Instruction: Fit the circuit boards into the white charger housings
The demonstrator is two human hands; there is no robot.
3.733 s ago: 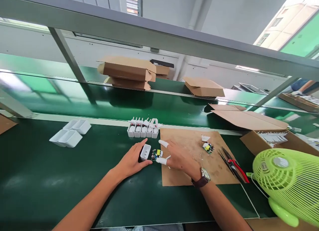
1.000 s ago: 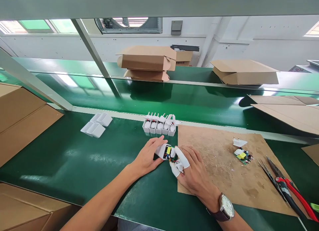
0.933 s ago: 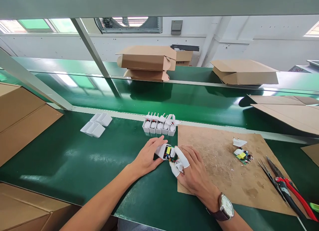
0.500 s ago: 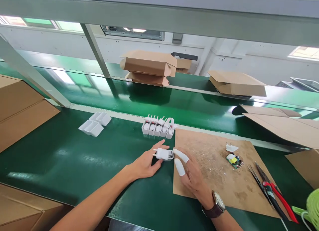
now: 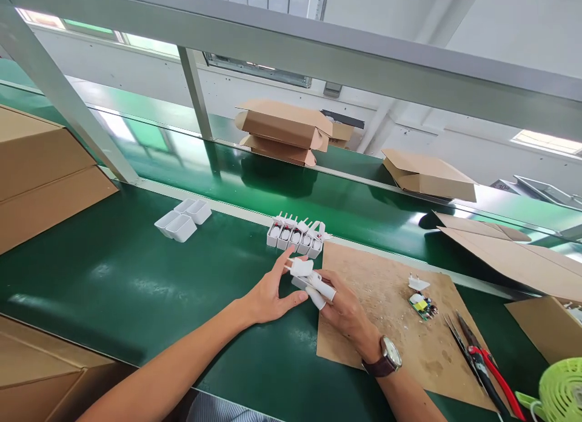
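Observation:
A white plug adapter (image 5: 302,268) with its pins pointing left is between my hands, over the green work surface. My right hand (image 5: 343,304), with white finger cots on thumb and index finger, pinches the adapter's housing from the right. Around its left side is my left hand (image 5: 268,294), thumb and fingers spread apart; whether a fingertip touches the adapter is hard to tell. Just behind stands a row of several white housings (image 5: 295,240) with parts inside and pronged plug pieces on top. A circuit board (image 5: 422,305) and a white plug piece (image 5: 417,282) lie on the cardboard sheet (image 5: 364,325).
White housings (image 5: 182,227) stand to the left. Tweezers (image 5: 462,346) and red-handled pliers (image 5: 484,355) lie at the right, near a green spool (image 5: 561,388). Cardboard boxes (image 5: 284,131) sit on the rear belt. An open carton (image 5: 50,161) is at far left.
My right hand has closed on the adapter's housing, which is now tilted and slightly raised. The left hand's fingers have opened around it. The camera view has shifted and tilted.

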